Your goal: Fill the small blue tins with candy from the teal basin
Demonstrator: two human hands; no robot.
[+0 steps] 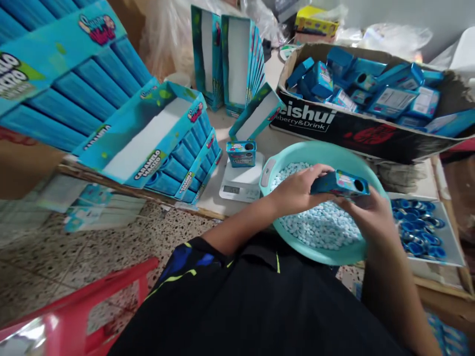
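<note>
My left hand and my right hand together grip a small blue candy box with a round hole at its end, held on its side over a teal basin. The basin is filled with small pale blue and white candies. Both hands have their fingers closed around the box. Another small blue box stands on a white digital scale just left of the basin.
A cardboard carton with several small blue boxes sits behind the basin. Blue display cartons are stacked at left, folded ones stand at the back. A tray of blue caps lies at right. A red plastic chair is at lower left.
</note>
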